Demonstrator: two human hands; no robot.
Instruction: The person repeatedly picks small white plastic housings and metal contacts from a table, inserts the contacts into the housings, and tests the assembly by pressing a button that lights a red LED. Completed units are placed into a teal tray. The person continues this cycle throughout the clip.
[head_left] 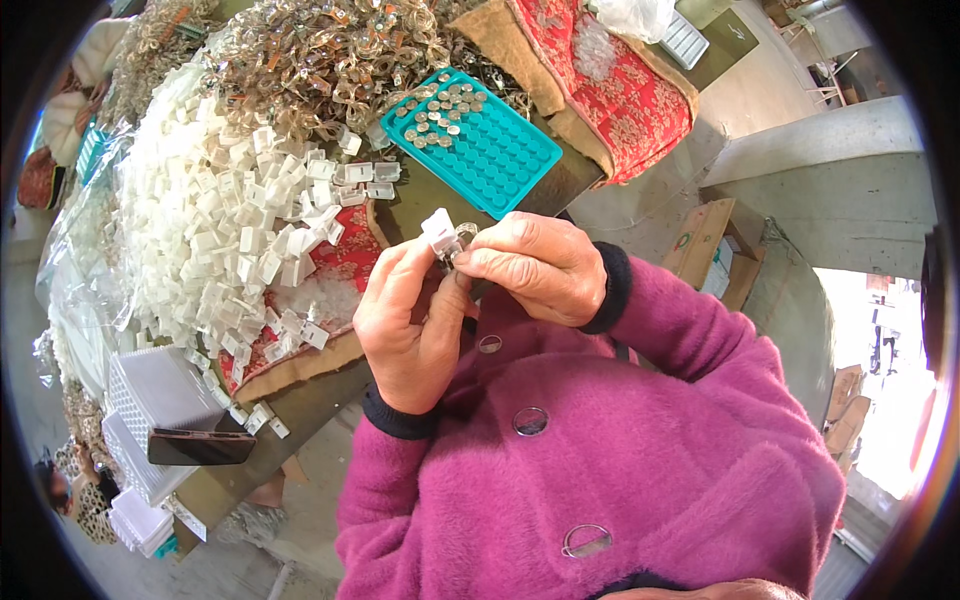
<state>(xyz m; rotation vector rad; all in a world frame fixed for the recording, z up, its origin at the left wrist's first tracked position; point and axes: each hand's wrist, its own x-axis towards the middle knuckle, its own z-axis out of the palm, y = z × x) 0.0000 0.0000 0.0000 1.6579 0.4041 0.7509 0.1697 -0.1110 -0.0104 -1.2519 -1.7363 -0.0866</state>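
Hands meet just above the desk edge, close to the chest of the person's fuzzy magenta buttoned cardigan (620,450). The left hand (410,320) pinches a small white plastic clip piece (438,229) between thumb and forefinger, holding it upright. The right hand (535,265) curls over from the other side, fingertips closed on a small shiny metal ring part (466,232) that touches the clip. Both hands are closed on their pieces, with no slack showing.

The step in hand looks like joining the metal part to the white clip; whether it is already seated is too small to tell. The next move seems to call for a firm, straight press with the left hand steadying the clip, then somewhere to put the finished piece.

On the desk (430,205) lies a big heap of matching white plastic clips (230,220), spilling over a red patterned cloth (350,255). Behind it sits a mound of tangled glinting metal loops (320,50). A teal plastic tray with round dimples (480,140) stands just beyond the hands, with small round metal discs (445,110) filling its far corner only. At lower left a dark phone (200,447) rests on stacked white plastic baskets (150,400).
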